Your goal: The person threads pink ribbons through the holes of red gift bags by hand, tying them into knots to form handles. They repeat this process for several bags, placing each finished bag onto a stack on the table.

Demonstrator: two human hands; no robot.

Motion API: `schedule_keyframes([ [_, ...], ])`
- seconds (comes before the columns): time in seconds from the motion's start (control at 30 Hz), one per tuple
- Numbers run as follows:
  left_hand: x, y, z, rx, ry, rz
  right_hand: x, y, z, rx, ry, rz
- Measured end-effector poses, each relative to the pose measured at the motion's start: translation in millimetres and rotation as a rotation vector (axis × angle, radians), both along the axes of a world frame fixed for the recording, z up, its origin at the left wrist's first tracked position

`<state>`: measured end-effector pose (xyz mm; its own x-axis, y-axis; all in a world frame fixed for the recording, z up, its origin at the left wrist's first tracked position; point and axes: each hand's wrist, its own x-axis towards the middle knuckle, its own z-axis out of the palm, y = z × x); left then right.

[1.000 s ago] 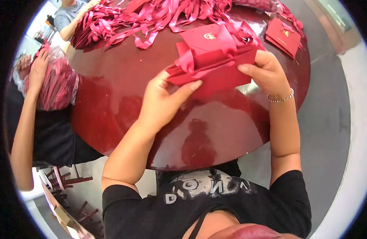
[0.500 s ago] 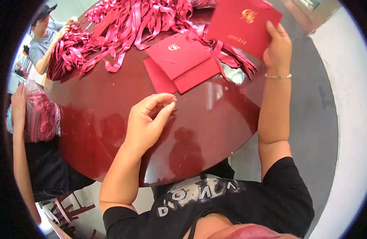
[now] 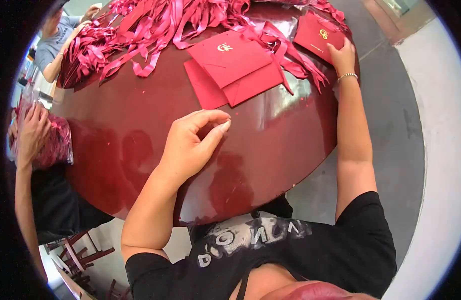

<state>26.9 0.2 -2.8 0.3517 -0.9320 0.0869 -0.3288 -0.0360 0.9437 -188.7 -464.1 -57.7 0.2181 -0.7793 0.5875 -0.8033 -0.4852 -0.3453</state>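
Note:
My right hand [image 3: 343, 56] holds the near right corner of a red bag [image 3: 318, 39] with a gold emblem, at the table's right side. Over the dark red table, my left hand [image 3: 203, 137] has its thumb and forefinger brought together in a pinch; whether anything small is between the tips I cannot make out. Just beyond it lie red bags [image 3: 235, 57] overlapping in a loose stack, the top one with a gold emblem. Pink ribbons [image 3: 285, 45] trail beside that stack.
A large heap of pink ribbons [image 3: 165, 25] covers the far part of the round table [image 3: 140, 175]. At the left edge, another person's hand [image 3: 34, 131] rests on a clear plastic bag [image 3: 58, 142] of red items. Another person [image 3: 53, 47] stands at the far left.
My right hand has lowered the red bag toward the table's far right. My left hand has shifted slightly right in view. The near co-worker's hand has moved onto the plastic bag.

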Motion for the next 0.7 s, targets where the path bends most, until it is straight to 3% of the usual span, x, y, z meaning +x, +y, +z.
schedule_keyframes([
  [0.1,0.5,-1.4,-5.3,-0.041,-0.047,-0.014,23.9,41.1,29.9,-0.23,-0.03,0.312],
  [0.17,2.5,-0.9,-8.2,-0.053,-0.062,-0.008,47.8,103.1,48.9,0.136,0.016,0.646],
  [0.23,6.0,-0.9,-7.7,-0.024,-0.071,0.011,69.7,150.8,42.3,0.167,0.125,1.089],
  [0.3,9.3,-2.9,-7.2,0.017,-0.008,0.072,88.5,195.3,45.0,-0.035,0.41,1.004],
  [0.43,18.8,-5.1,-9.4,0.047,0.053,0.149,113.8,199.3,43.1,0.01,0.476,0.998],
  [0.6,27.2,-4.3,-10.2,0.021,0.255,0.155,120.8,198.3,35.3,-0.154,0.439,0.895],
  [0.7,30.3,-8.2,-4.7,0.028,0.437,0.213,121.5,209.6,35.2,-0.352,0.279,0.958],
])
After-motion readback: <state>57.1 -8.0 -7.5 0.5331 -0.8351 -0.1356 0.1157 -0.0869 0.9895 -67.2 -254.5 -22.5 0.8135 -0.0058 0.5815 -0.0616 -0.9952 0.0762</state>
